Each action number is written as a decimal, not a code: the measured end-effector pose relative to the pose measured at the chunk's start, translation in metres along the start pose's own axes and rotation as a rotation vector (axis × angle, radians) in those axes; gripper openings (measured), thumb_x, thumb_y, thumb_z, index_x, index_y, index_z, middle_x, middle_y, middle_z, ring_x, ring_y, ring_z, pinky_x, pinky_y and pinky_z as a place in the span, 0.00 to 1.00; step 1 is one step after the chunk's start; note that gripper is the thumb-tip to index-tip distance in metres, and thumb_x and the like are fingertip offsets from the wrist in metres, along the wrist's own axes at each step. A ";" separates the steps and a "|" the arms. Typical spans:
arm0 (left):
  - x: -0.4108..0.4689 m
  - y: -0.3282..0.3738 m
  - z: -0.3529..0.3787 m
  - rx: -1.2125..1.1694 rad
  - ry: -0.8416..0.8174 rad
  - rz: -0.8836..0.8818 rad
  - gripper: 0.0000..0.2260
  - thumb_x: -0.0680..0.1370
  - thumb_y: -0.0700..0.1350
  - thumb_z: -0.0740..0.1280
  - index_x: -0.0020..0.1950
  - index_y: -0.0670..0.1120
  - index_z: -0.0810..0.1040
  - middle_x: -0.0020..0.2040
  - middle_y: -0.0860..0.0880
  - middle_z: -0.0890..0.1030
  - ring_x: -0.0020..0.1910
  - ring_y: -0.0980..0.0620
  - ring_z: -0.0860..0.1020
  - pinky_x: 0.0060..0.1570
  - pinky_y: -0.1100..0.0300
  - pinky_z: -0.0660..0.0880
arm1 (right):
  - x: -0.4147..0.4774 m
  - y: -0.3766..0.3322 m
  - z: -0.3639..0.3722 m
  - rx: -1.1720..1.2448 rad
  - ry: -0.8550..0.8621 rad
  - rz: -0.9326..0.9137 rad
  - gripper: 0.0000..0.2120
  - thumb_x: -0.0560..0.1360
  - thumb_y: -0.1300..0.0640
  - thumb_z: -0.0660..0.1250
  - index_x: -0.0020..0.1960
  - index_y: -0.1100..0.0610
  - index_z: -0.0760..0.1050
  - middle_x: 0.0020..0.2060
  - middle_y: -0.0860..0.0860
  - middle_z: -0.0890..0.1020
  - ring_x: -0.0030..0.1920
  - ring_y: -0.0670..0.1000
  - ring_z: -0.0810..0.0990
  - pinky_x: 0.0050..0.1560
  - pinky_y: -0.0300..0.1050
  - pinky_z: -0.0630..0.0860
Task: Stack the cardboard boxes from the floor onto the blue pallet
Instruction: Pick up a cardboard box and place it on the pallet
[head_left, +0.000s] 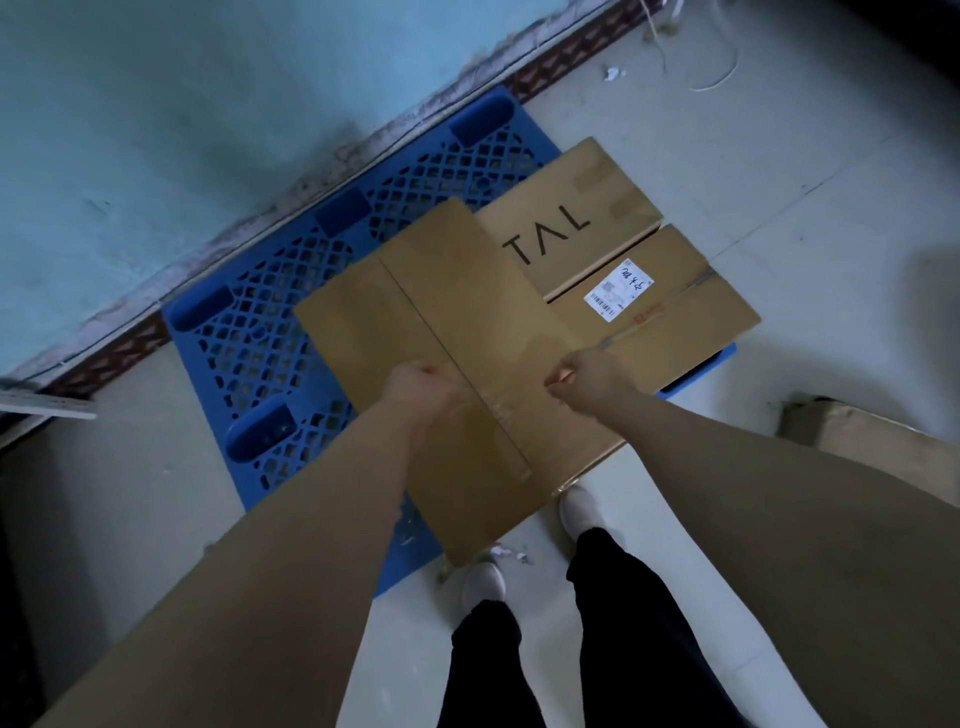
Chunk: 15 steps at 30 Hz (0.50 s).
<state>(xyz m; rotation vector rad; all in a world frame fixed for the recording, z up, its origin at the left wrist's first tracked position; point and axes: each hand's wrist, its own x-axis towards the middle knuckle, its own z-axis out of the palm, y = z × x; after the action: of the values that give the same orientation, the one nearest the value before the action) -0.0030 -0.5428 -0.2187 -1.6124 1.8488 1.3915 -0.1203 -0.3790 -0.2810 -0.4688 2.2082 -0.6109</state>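
Observation:
A blue plastic lattice pallet (291, 332) lies on the floor against the wall. Two flat cardboard boxes lie side by side on its right part: one printed "TAL" (566, 202), and one with a white shipping label (670, 306). A larger plain cardboard box (415, 306) sits in front of them, overlapping both and hanging past the pallet's near edge. My left hand (423, 389) rests on its top left of the centre seam, fingers curled. To the right of the seam, my right hand (589, 374) also rests on the top with fingers curled. Neither hand visibly grips anything.
Another cardboard box (883, 452) stands on the floor at the right. My feet in white shoes (579, 512) are just behind the pallet's near edge. A white board (47, 405) lies at the left, and scraps and a wire (719, 78) lie by the wall.

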 end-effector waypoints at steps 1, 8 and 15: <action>-0.005 0.002 -0.003 0.004 -0.029 0.022 0.08 0.81 0.40 0.63 0.60 0.44 0.75 0.46 0.47 0.78 0.45 0.50 0.77 0.44 0.58 0.76 | -0.010 -0.002 0.000 0.010 0.013 0.011 0.03 0.74 0.57 0.69 0.43 0.52 0.80 0.41 0.49 0.82 0.48 0.52 0.82 0.49 0.45 0.77; -0.061 0.016 -0.010 0.177 -0.244 0.224 0.12 0.81 0.41 0.64 0.65 0.44 0.75 0.53 0.48 0.80 0.53 0.53 0.79 0.55 0.57 0.77 | -0.098 -0.005 -0.002 0.112 0.230 0.139 0.05 0.73 0.56 0.65 0.45 0.52 0.81 0.43 0.49 0.83 0.47 0.50 0.82 0.50 0.48 0.80; -0.118 0.021 0.016 0.373 -0.396 0.431 0.10 0.80 0.37 0.63 0.59 0.46 0.76 0.53 0.46 0.79 0.47 0.53 0.79 0.45 0.58 0.76 | -0.201 0.016 0.001 0.250 0.377 0.281 0.07 0.74 0.60 0.64 0.41 0.50 0.78 0.41 0.48 0.81 0.50 0.52 0.82 0.51 0.48 0.80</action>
<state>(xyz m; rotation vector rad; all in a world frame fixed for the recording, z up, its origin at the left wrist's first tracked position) 0.0093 -0.4646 -0.1277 -0.7257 2.1108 1.2976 0.0047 -0.2638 -0.1721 0.0961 2.4428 -0.8609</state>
